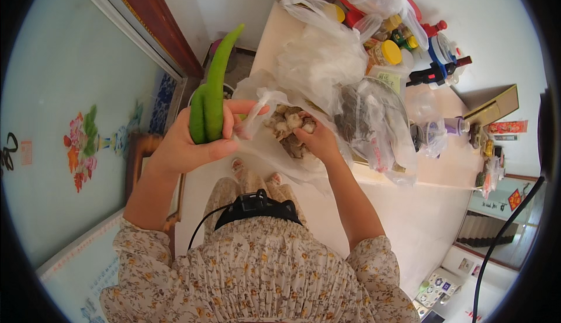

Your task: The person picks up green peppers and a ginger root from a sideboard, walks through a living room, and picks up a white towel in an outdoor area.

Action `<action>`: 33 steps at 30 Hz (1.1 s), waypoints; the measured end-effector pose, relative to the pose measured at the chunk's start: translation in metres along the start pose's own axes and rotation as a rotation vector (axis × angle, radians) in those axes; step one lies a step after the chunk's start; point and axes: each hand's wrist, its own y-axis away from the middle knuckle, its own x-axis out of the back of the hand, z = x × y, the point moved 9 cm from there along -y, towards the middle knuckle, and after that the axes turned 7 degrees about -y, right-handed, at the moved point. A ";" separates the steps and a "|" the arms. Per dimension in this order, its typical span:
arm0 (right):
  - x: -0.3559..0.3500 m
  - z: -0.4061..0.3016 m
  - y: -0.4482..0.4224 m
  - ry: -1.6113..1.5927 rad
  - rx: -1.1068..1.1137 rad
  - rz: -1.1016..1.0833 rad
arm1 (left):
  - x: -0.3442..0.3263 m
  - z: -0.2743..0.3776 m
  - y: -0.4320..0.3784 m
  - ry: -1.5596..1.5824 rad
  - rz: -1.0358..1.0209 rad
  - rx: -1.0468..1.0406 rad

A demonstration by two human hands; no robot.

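Two long green peppers (214, 91) are gripped in my left hand (182, 152), their tips pointing up. The same hand's outstretched index finger reaches to the rim of a thin clear plastic bag (274, 161), touching it. Inside that bag lie several garlic bulbs (284, 123) with dry, papery skins. My right hand (322, 141) is in the bag's mouth, thumb and fingers closed around a garlic bulb (308, 126). Part of the bag's contents is hidden by the plastic and by my fingers.
A table (271, 38) bears a bunched plastic bag (311, 60), a mesh food cover (368, 112) under plastic, yellow-lidded jars (385, 53) and bottles. Left of me stands a painted glass door (52, 82). A wooden frame (136, 161) is by my left arm.
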 end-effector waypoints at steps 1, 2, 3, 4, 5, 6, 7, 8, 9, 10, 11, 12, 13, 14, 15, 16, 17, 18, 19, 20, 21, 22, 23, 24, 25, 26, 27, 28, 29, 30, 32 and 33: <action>0.002 -0.003 0.001 0.037 0.102 0.022 | -0.001 0.002 -0.002 -0.019 -0.010 -0.002; 0.003 -0.008 0.004 0.075 0.203 0.044 | -0.003 0.003 -0.003 -0.039 -0.020 -0.004; 0.004 -0.016 0.008 0.114 0.306 0.063 | -0.003 0.002 -0.003 -0.024 -0.050 0.008; 0.003 -0.007 0.009 0.032 0.214 0.016 | -0.003 0.002 -0.003 -0.009 -0.080 0.019; 0.004 0.000 0.013 -0.051 0.122 -0.030 | -0.004 0.000 -0.003 0.006 -0.111 0.031; 0.002 0.003 0.019 -0.132 0.034 -0.082 | -0.003 0.001 -0.004 -0.010 -0.078 0.018; -0.001 0.003 0.026 -0.353 -0.038 -0.149 | -0.003 0.001 -0.004 -0.025 -0.045 0.006; -0.003 0.002 0.037 -0.574 -0.111 -0.215 | -0.002 0.002 -0.004 -0.041 -0.013 -0.006; -0.005 0.003 0.049 -0.798 -0.183 -0.274 | -0.003 0.003 -0.004 -0.039 -0.012 -0.010; 0.002 0.005 0.056 -0.902 -0.157 -0.246 | -0.003 0.003 -0.003 -0.034 -0.007 -0.013; 0.010 0.008 0.064 -1.005 -0.130 -0.216 | -0.002 0.004 -0.002 -0.029 -0.002 -0.016; 0.019 0.011 0.073 -1.107 -0.102 -0.186 | -0.002 0.005 -0.001 -0.032 -0.030 -0.016; 0.029 0.015 0.083 -1.165 -0.087 -0.131 | -0.001 0.006 0.000 -0.031 -0.060 -0.017; 0.038 0.020 0.093 -1.223 -0.071 -0.076 | 0.000 0.007 0.001 -0.031 -0.091 -0.018; 0.048 0.025 0.103 -1.279 -0.052 -0.019 | 0.002 0.007 0.001 -0.036 -0.081 -0.022; 0.054 0.025 0.111 -1.292 0.005 -0.034 | 0.004 0.007 0.002 -0.042 -0.071 -0.026; 0.061 0.028 0.118 -1.294 -0.002 -0.003 | 0.006 0.006 0.002 -0.048 -0.061 -0.029; 0.066 0.029 0.125 -1.306 -0.007 0.029 | 0.006 0.004 0.002 -0.052 -0.071 -0.016; 0.070 0.029 0.130 -1.318 -0.013 0.061 | 0.005 0.003 0.001 -0.053 -0.072 -0.008; 0.071 0.029 0.133 -1.308 -0.036 0.076 | 0.004 0.002 0.000 -0.054 -0.074 0.000; 0.072 0.028 0.136 -1.315 -0.045 0.069 | 0.002 0.002 -0.002 -0.054 -0.076 0.007; 0.071 0.027 0.137 -1.322 -0.054 0.061 | -0.001 0.001 -0.004 -0.051 -0.081 0.024; 0.070 0.026 0.138 -1.328 -0.063 0.053 | -0.005 0.001 -0.005 -0.048 -0.085 0.040; 0.069 0.028 0.138 -1.327 -0.093 0.084 | -0.008 0.001 -0.007 -0.047 -0.090 0.054; 0.068 0.029 0.139 -1.326 -0.123 0.115 | -0.006 0.000 -0.008 -0.089 -0.071 0.057; 0.067 0.031 0.140 -1.325 -0.153 0.146 | -0.005 -0.002 -0.009 -0.131 -0.052 0.059; 0.069 0.033 0.141 -1.321 -0.148 0.178 | -0.003 -0.003 -0.010 -0.175 -0.034 0.063; 0.070 0.035 0.143 -1.318 -0.143 0.210 | -0.005 0.001 -0.013 -0.208 -0.042 0.029; 0.072 0.037 0.145 -1.314 -0.138 0.242 | -0.008 0.007 -0.018 -0.240 -0.050 -0.005; 0.073 0.036 0.148 -1.306 -0.123 0.249 | -0.010 0.011 -0.021 -0.273 -0.058 -0.038; 0.080 0.028 0.156 -1.289 -0.092 0.263 | -0.012 0.011 -0.023 -0.258 -0.040 -0.047; 0.082 0.026 0.161 -1.283 -0.083 0.259 | -0.013 0.012 -0.023 -0.247 -0.031 -0.054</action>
